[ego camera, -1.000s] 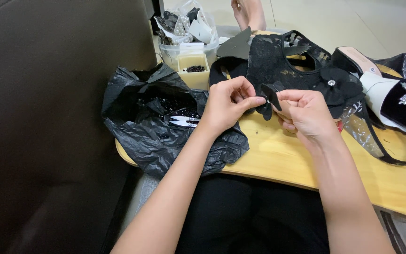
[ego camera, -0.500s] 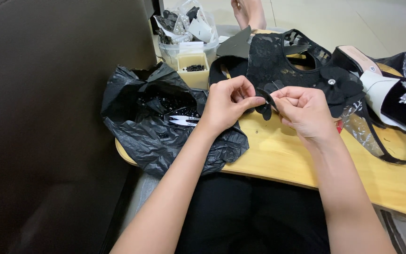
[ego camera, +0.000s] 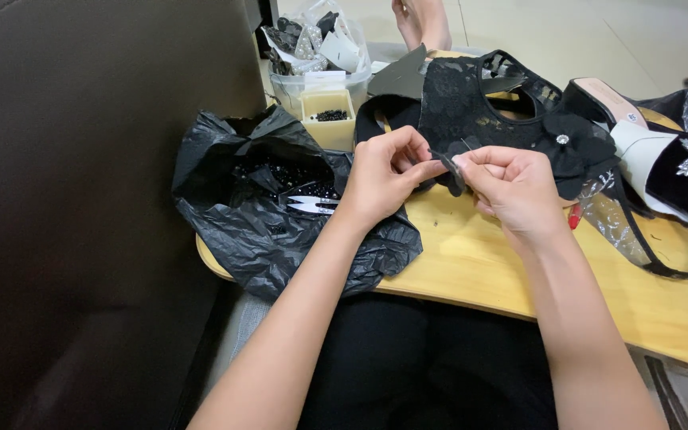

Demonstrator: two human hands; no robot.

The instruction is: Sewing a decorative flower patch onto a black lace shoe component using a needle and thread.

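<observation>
Over the near edge of the wooden table (ego camera: 487,263), the left hand (ego camera: 380,179) and right hand (ego camera: 511,187) meet, each pinching a small black fabric piece (ego camera: 449,169) between thumb and fingertips, seemingly so it stays taut for close work; a thin needle-like sliver seems to show at the right fingertips, too fine to be sure. At nine o'clock lies a crumpled black plastic bag (ego camera: 280,215), opened flat with a white thread snip (ego camera: 310,205) on it. Farther off, at twelve, black lace shoe uppers (ego camera: 487,103) and a cream bead box (ego camera: 330,118) sit, a shoe (ego camera: 646,151) at two, and another person's limb (ego camera: 422,20) cut off by the top edge.
</observation>
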